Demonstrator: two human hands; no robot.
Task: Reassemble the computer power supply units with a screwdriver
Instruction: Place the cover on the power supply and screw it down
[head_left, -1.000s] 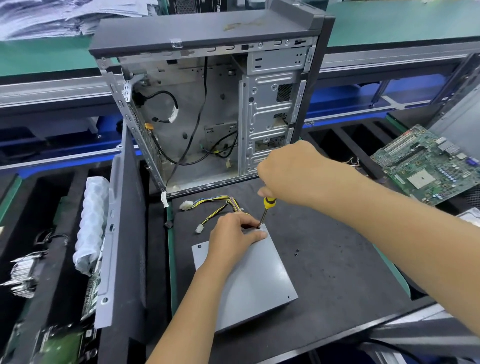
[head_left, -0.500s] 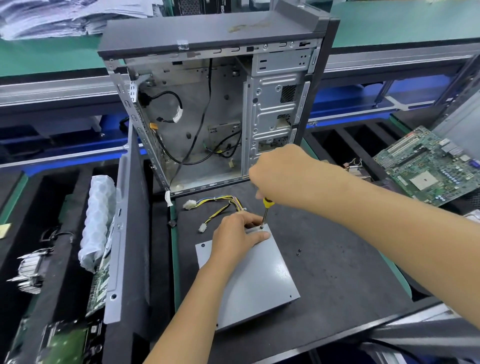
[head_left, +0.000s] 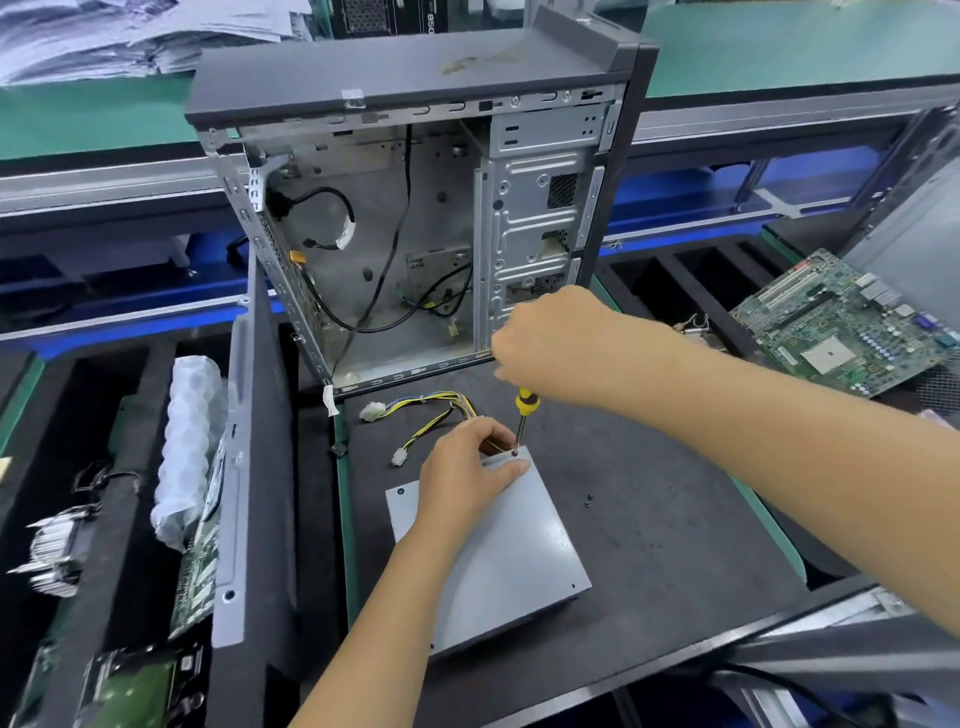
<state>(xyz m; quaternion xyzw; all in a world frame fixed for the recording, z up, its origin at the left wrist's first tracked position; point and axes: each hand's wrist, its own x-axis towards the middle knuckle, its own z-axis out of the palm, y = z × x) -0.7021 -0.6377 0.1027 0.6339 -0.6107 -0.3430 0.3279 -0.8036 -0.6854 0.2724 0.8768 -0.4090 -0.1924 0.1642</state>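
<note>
Side panel: stands on edge along the left edge of the black bench mat, bubble wrap just beside it.
Computer case: open, upright at the mat's far edge, loose black cables inside.
Power supply unit: grey box lying flat near the mat's middle, its yellow-and-black cable bundle trailing toward the case.
Left hand: rests on the unit's far corner, fingers curled around the corner edge, steadying it.
Screwdriver: yellow handle, near upright, tip on a screw at that same corner.
Right hand: closed around the screwdriver's handle from above.
Loose screws: on the mat, right of the unit.
Motherboard: tilted, beyond the mat's right edge.
</note>
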